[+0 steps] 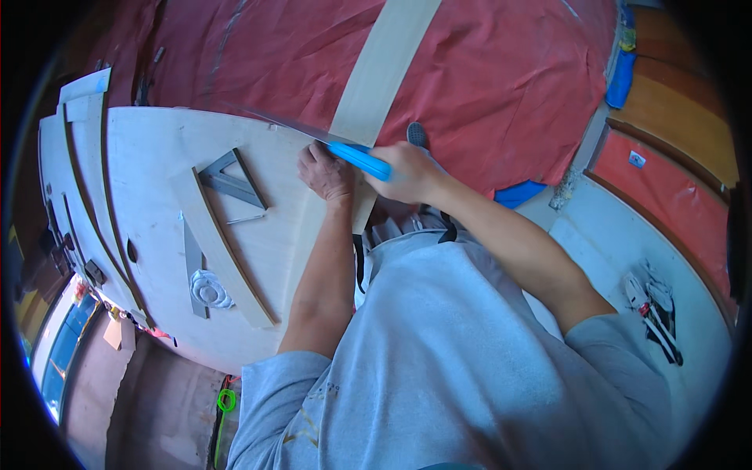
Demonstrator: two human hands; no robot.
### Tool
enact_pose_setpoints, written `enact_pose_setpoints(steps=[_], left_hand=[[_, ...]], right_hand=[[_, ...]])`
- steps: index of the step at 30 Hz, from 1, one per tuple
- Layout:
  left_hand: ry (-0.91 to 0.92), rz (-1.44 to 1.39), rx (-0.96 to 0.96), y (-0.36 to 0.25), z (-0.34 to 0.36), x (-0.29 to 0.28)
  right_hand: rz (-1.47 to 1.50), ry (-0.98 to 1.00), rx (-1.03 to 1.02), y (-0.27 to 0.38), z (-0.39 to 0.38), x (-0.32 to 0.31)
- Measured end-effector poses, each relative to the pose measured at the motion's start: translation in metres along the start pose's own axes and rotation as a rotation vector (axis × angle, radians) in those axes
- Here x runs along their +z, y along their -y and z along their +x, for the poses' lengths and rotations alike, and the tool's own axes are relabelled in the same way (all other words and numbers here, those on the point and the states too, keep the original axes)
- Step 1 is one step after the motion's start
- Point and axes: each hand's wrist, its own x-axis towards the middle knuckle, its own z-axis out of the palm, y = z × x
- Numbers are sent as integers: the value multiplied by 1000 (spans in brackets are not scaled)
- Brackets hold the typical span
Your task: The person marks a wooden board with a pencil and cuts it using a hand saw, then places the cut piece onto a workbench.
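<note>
Blue saw handle (359, 159) fills the right hand (410, 174), forearm (513, 239) slanting inward.

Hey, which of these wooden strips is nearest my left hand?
The broad pale strip seen against the red sheet; the other strips lie farther left, on the white table.

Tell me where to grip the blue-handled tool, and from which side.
Best by its blue handle, probably from the right: the thick handle's butt points right and toward the body, where the right hand holds it, while the thin blade runs off leftward, past the left hand.
</note>
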Motion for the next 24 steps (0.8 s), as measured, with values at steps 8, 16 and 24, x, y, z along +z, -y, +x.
enact_pose_setpoints(steps=[8, 16, 24], left_hand=[[43, -47, -72, 7, 1, -10], [20, -22, -57, 5, 2, -16], [24, -30, 6, 0, 6, -10]], right_hand=[[-4, 92, 183, 62, -86, -65], [-179, 201, 241, 109, -230, -183], [-30, -6, -25, 8, -30, -12]])
